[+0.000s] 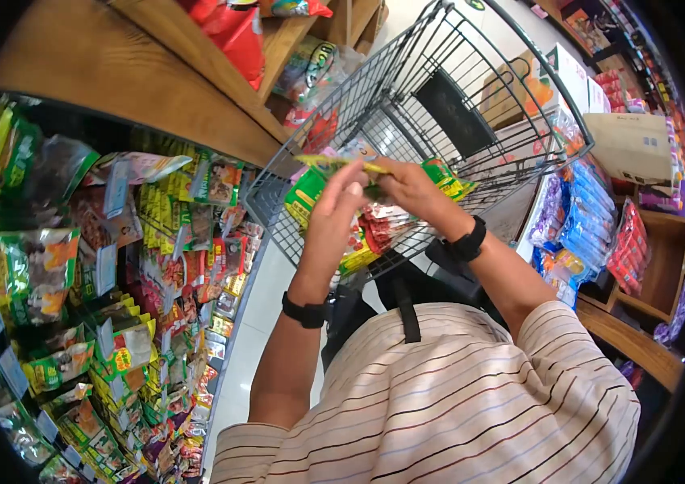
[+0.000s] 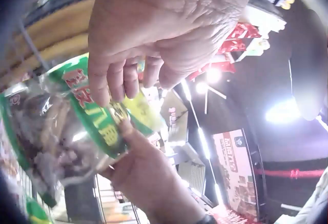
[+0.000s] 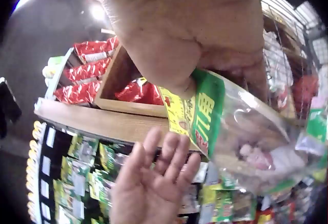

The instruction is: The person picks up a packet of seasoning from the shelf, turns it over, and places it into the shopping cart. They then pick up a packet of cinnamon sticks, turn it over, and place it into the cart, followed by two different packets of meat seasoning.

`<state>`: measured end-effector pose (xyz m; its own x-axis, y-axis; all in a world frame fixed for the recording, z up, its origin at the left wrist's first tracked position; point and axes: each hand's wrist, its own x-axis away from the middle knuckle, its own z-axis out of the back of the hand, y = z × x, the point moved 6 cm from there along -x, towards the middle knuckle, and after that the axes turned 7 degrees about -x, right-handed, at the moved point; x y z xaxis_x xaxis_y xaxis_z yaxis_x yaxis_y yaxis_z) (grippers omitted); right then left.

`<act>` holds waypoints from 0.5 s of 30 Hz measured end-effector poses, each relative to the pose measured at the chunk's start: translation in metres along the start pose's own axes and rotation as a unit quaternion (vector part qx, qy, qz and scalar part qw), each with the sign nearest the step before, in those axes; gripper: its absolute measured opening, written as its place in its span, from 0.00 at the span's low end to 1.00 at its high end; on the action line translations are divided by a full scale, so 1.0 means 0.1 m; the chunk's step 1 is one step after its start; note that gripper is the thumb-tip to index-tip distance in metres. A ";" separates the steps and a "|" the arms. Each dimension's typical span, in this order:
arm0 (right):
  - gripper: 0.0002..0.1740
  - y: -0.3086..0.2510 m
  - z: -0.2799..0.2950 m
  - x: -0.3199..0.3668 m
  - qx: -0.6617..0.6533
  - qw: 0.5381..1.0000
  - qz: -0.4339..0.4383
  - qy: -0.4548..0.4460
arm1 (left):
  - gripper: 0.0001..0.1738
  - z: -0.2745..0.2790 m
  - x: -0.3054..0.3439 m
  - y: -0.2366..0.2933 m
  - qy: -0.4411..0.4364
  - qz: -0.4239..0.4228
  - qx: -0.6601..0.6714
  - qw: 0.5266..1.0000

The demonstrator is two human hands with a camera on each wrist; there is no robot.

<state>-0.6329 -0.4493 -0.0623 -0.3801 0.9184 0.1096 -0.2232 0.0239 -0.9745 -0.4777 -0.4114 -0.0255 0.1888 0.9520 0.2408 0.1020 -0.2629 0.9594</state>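
My right hand (image 1: pixel 415 189) pinches the top edge of a clear bag of star anise (image 3: pixel 251 144), which has a green band with printed characters and a yellow label. Dark brown pieces show through the plastic in the left wrist view. Beside the label, my left hand (image 3: pixel 154 190) is turned palm up with its fingers loosely spread, holding nothing. In the head view both hands are over a wire shopping cart (image 1: pixel 455 113), and the bag appears edge-on. Below them in the cart lie several packets, among them a green and yellow one (image 1: pixel 449 179).
On the left, a rack holds rows of hanging packets (image 1: pixel 36 270) with price tags, below a wooden shelf (image 1: pixel 124 73). Red bags (image 1: pixel 229 36) stand at the top. To the right are a cardboard box (image 1: pixel 628 145) and blue packs (image 1: pixel 584 222) by a wooden display.
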 end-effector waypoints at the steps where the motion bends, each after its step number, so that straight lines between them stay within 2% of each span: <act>1: 0.19 -0.23 -0.03 0.03 -0.071 0.996 -0.047 -0.014 | 0.23 0.13 0.12 0.14 0.032 -0.036 -0.027 0.998; 2: 0.21 -0.38 -0.11 0.07 -0.141 0.985 -0.094 -0.030 | 0.23 0.27 0.26 0.29 0.064 -0.072 -0.053 0.994; 3: 0.23 -0.52 -0.21 0.07 -0.188 0.981 -0.038 0.010 | 0.24 0.44 0.42 0.47 0.109 -0.107 -0.084 0.985; 5: 0.22 -0.94 -0.39 0.16 -0.228 0.965 -0.131 -0.006 | 0.25 0.93 0.76 0.54 0.200 -0.152 -0.136 0.958; 6: 0.21 -1.09 -0.50 0.22 -0.246 0.953 -0.179 -0.016 | 0.25 1.18 0.95 0.55 0.236 -0.161 -0.176 0.942; 8: 0.21 -1.31 -0.76 0.28 -0.259 0.952 -0.164 -0.030 | 0.26 1.49 1.36 0.62 0.272 -0.138 -0.147 0.941; 9: 0.22 -1.51 -0.91 0.34 -0.283 0.944 -0.168 -0.040 | 0.26 1.58 1.55 0.64 0.272 -0.113 -0.123 0.948; 11: 0.22 -1.58 -1.28 0.31 -0.377 0.913 -0.146 -0.053 | 0.25 1.72 1.94 0.70 0.236 -0.091 -0.122 0.960; 12: 0.22 -1.52 -1.45 0.27 -0.355 0.921 -0.138 -0.080 | 0.25 1.78 2.12 0.70 0.218 -0.079 -0.121 0.965; 13: 0.22 -1.50 -1.59 0.24 -0.333 0.928 -0.130 -0.106 | 0.23 1.88 2.28 0.60 0.248 -0.044 -0.122 0.960; 15: 0.22 -1.57 -1.88 0.27 -0.322 0.928 -0.125 -0.137 | 0.21 2.00 2.53 0.50 0.230 -0.051 -0.093 0.967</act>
<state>-0.4395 -0.3537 0.0568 -0.6227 0.7198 0.3069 0.2152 0.5347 -0.8172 -0.2298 -0.2151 0.0544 -0.2709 0.9522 0.1413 -0.0892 -0.1710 0.9812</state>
